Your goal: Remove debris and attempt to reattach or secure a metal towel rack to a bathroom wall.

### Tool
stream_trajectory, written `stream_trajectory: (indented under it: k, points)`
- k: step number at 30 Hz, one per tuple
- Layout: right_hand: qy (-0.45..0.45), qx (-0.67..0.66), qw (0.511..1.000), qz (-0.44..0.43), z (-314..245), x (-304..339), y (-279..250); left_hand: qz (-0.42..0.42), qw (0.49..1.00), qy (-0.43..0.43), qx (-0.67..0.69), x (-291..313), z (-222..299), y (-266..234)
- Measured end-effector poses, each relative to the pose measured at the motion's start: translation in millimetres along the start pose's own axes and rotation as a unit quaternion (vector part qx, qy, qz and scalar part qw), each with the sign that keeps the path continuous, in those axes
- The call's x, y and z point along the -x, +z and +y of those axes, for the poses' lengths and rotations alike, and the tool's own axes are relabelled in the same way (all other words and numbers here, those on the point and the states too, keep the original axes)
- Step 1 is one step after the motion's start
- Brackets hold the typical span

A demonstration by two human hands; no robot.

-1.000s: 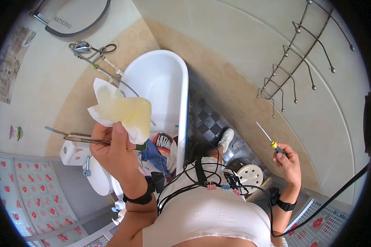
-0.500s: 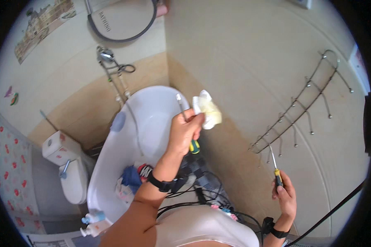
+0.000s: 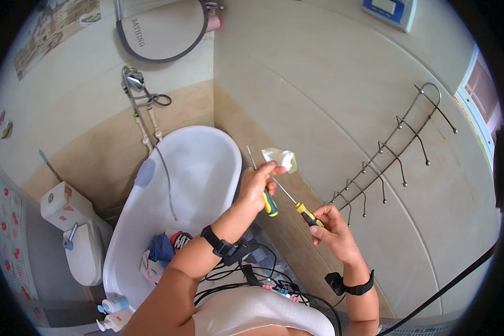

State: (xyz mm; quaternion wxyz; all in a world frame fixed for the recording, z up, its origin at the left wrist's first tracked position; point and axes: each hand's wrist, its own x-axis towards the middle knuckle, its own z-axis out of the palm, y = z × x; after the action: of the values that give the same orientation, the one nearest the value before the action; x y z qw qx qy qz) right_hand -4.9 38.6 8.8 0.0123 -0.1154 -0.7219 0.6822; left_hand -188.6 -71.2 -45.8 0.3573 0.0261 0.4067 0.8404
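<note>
My left hand [image 3: 255, 186] is closed around a screwdriver with a green-and-yellow handle [image 3: 270, 204], its thin shaft pointing up and away. Those same fingers also pinch a crumpled white and pale yellow wipe [image 3: 279, 158], which sticks out beyond them. My right hand [image 3: 336, 234] grips a second screwdriver by its yellow-and-black handle [image 3: 305, 211]. Its metal shaft reaches up-left to my left fingers, just below the wipe; whether the tip touches them is hidden. To the right, a wire hook rack [image 3: 395, 152] hangs along the wall, apart from both hands.
A white bathtub [image 3: 120, 238] with clothes [image 3: 161, 247] inside stands to the left. Beyond it are a toilet [image 3: 84, 260] and a shower hose [image 3: 165, 182]. Black cables [image 3: 263, 269] hang in front of my body. Pump bottles [image 3: 116, 319] stand at lower left.
My right hand has brought its screwdriver left, away from the rack, up to my left hand. The wipe looks flatter and lower. The whole view has shifted slightly.
</note>
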Motion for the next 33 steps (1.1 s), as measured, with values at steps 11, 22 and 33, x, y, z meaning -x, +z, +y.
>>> stream_trajectory:
  k: [11,22,33]
  points:
    - [0.000,0.060,0.998,0.002,1,-23,38,0.068,0.989,0.029,0.124,7,-4,-19]
    - [-0.308,0.118,0.909,0.256,-49,94,-117,0.076,0.980,0.075,0.166,21,6,-64]
    - [-0.007,0.154,0.918,0.365,65,108,-117,0.159,0.963,0.155,0.151,45,43,-90]
